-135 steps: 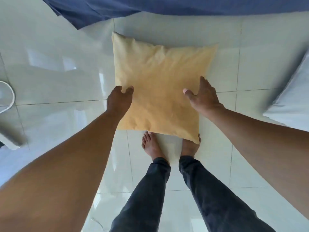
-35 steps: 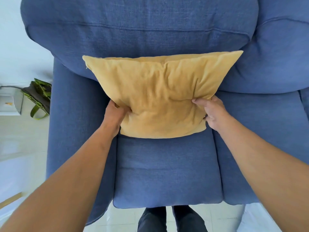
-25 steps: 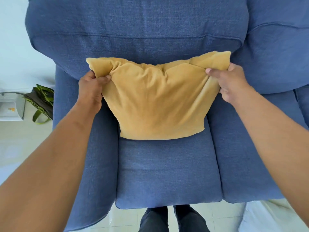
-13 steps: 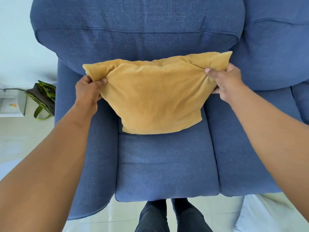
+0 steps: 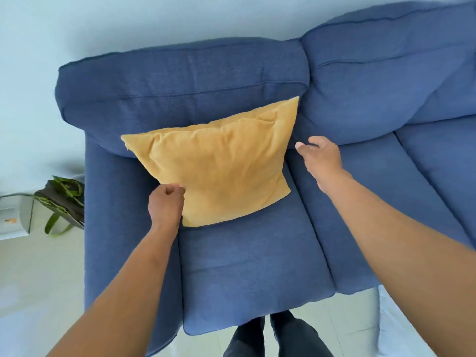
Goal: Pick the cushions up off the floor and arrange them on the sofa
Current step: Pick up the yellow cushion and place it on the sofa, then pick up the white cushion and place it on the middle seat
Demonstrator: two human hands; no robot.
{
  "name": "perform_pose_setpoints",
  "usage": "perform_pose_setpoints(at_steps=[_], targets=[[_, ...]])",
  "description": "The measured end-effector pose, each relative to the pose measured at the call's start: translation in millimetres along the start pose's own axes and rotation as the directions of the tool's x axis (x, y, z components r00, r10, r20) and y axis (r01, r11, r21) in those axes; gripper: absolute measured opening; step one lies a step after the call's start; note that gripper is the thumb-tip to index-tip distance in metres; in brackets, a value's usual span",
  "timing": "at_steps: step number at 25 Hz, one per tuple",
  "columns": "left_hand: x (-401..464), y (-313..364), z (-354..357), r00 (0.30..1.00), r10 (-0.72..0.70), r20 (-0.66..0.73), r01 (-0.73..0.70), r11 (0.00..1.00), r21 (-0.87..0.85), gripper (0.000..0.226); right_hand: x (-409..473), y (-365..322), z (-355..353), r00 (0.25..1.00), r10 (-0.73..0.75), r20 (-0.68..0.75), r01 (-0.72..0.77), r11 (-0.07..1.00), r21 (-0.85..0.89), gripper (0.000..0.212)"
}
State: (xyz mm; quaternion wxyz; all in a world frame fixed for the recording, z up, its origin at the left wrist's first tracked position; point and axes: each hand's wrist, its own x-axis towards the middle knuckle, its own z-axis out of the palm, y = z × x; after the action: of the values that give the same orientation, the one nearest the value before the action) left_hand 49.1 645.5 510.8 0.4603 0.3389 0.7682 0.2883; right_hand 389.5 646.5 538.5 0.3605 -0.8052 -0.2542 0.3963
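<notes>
A yellow cushion [image 5: 219,168] leans upright against the backrest on the left seat of the blue sofa [image 5: 252,274]. My left hand [image 5: 166,206] sits at the cushion's lower left edge with its fingers curled into a loose fist; I see no fabric pinched in it. My right hand [image 5: 319,157] hovers just right of the cushion, fingers apart, holding nothing and not touching it. A sliver of a white cushion [image 5: 389,328] shows on the floor at the bottom right, mostly hidden behind my right arm.
A green and brown bag [image 5: 63,202] lies on the floor beside the sofa's left armrest, next to a white low unit [image 5: 13,217]. My legs [image 5: 270,338] stand on pale tiles close to the sofa's front edge. A wall runs behind the sofa.
Both hands have let go of the yellow cushion's top corners. My left hand dropped to its lower left edge, my right hand pulled away to the right. The view lifted and tilted.
</notes>
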Motion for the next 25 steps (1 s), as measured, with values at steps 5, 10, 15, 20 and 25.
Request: perform_pose_setpoints(at_steps=[5,10,15,20,25], targets=[[-78,-9,67,0.935,0.210,0.285,-0.283,0.927,0.245,0.025,-57,58,-55,0.998,-0.010,-0.054,0.002,0.990,-0.140,0.060],[-161,3,131,0.755,0.345,0.557,-0.568,0.769,0.294,0.047,-112,126,-128,0.991,0.014,-0.135,-0.049,0.966,-0.255,0.065],[-264,-11,192,0.538,0.432,0.724,-0.786,0.568,0.245,0.055,-173,202,-212,0.967,0.008,-0.253,-0.093,0.941,-0.326,0.070],[-393,-60,239,0.352,0.364,0.862,-0.889,0.418,0.186,0.060,-266,294,-305,0.921,0.047,-0.386,-0.187,0.924,-0.334,0.072],[-503,-106,277,0.159,0.284,0.946,-0.954,0.291,0.073,0.062,-348,379,-383,0.852,0.143,-0.503,-0.296,0.925,-0.238,0.073]])
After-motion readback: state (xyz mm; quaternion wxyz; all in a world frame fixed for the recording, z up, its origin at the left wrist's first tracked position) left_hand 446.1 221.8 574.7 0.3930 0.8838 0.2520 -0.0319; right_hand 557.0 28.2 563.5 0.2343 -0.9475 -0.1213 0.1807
